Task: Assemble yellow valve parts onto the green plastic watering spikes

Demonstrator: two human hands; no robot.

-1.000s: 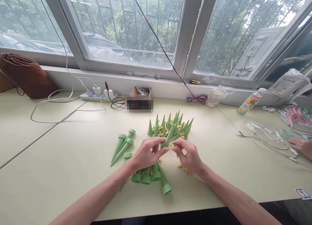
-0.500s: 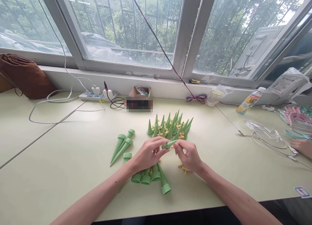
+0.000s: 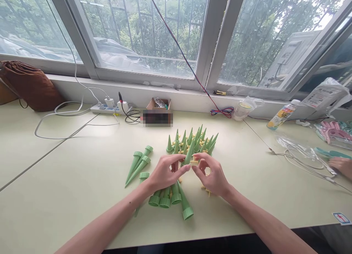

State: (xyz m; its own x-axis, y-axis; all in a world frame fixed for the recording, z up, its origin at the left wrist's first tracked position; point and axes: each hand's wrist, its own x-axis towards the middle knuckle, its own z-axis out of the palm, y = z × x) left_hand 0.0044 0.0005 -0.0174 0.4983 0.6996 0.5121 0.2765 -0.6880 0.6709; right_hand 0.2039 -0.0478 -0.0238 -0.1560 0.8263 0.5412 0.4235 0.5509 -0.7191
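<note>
My left hand (image 3: pixel 167 172) grips a green spike (image 3: pixel 189 153) near its wide end, with the tip pointing up. Close on its right, my right hand (image 3: pixel 212 173) has thumb and forefinger curled around a small yellow piece (image 3: pixel 194 161) beside the spike. Behind both hands, many green spikes (image 3: pixel 169 145) stand upright with yellow pieces among them. Loose green spikes (image 3: pixel 139 170) lie to the left, and several more (image 3: pixel 187 212) lie below my left hand. A few yellow pieces (image 3: pixel 208 191) rest on the table under my right hand.
Along the window side are a brown bag (image 3: pixel 33 87), a power strip (image 3: pixel 103 109), a small box (image 3: pixel 156 116), a plastic cup (image 3: pixel 242 111) and a bottle (image 3: pixel 283 115). Cables (image 3: pixel 299 160) lie to the right. Another person's hand (image 3: pixel 341 165) is at the right edge.
The spike in my left hand has turned from pointing right to pointing up. My right fingers have moved off its tip, and a yellow piece now shows by them.
</note>
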